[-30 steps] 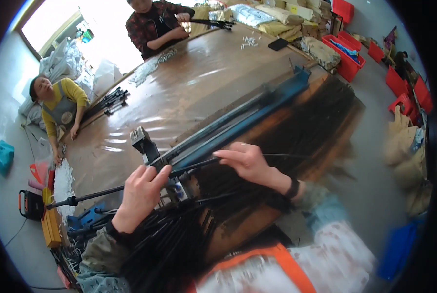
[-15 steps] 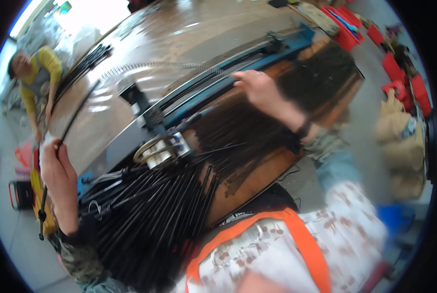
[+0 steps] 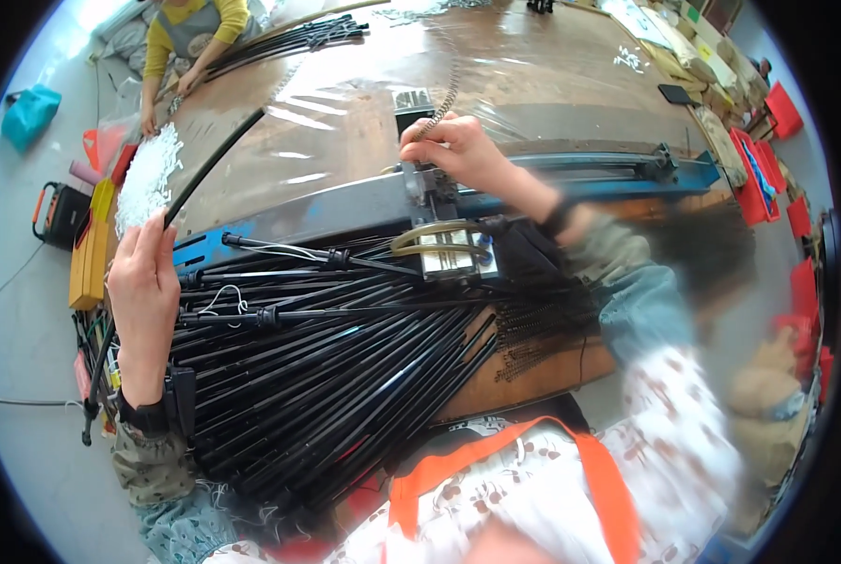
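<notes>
Two grips on: my left hand (image 3: 145, 291) is closed round a black tube (image 3: 218, 157) slanting over the bench (image 3: 359, 122); my right hand (image 3: 458, 150) pinches a coil spring (image 3: 451, 86) arching upward.

Between the left hand (image 3: 144, 296) and the right hand (image 3: 453, 150), the glossy brown tabletop (image 3: 350, 141) leaves a passage, fenced on its left by the slanting black rod (image 3: 216, 160) and on its right by the thin coiled metal spring (image 3: 453, 83). The long grey-and-blue metal rail (image 3: 298, 213) crosses its near side. Closer in, the silver metal block (image 3: 451, 260) and fanned heap of black rods (image 3: 345, 371) obstruct low movement; white plastic pieces (image 3: 153, 174) crowd the area beyond the left hand.
</notes>
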Tool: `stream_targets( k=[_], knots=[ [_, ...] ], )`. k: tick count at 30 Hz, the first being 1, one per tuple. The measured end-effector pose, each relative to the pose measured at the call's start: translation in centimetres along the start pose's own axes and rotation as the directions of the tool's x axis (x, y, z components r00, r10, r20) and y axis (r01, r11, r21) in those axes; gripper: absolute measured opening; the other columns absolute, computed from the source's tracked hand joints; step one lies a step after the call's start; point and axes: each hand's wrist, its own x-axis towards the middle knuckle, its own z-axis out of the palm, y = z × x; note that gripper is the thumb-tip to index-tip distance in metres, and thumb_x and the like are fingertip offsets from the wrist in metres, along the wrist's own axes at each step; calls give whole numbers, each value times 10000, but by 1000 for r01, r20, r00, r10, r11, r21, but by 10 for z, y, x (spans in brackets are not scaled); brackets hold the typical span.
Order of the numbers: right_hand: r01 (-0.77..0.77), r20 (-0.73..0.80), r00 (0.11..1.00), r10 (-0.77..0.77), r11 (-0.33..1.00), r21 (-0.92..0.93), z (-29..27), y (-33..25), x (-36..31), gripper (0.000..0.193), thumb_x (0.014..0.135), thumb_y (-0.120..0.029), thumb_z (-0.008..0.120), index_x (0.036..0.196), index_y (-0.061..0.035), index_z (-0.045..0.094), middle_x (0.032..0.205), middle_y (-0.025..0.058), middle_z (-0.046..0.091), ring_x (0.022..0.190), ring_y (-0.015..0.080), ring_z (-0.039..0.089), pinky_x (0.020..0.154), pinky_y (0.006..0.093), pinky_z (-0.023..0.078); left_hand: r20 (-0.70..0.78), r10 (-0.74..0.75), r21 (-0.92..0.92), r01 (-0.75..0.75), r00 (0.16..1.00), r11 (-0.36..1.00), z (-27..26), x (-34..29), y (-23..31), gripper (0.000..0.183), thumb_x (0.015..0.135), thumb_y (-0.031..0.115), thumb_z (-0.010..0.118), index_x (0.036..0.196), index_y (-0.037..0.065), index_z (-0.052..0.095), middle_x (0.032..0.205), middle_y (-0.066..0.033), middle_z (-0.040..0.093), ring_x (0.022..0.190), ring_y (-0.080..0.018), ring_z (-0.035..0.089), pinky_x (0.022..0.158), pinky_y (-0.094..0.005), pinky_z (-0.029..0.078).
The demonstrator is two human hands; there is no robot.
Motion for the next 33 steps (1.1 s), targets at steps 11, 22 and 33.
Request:
stream_targets(
  k=[11,22,33],
  knots=[
    [50,431,902,32,983,-178,22,-19,29,165,949,-183,649,952,-19,637,784,159,696,728,324,700,658,378,542,6,-30,-114,31,1000,993,23,-7,-8,214,966,68,610,1169,6,634,866,-205,597,769,-397,592,677,-450,471],
    [-30,93,979,183,577,-816,-175,25,-120,93,815,-47,625,850,-101,692,868,78,704,925,293,653,945,435,413,247,38,-172,5,968,985,74,12,3,183,910,118,617,1084,101,672,861,-135,617,825,-361,642,706,-461,527],
    [-147,-84,987,139,543,-826,-234,76,-195,44,910,-55,609,921,-14,621,870,141,622,903,341,591,935,442,433,310,187,-316,-85,932,945,184,54,90,238,977,275,585,905,52,627,847,-134,657,869,-353,674,756,-459,543]
  ],
)
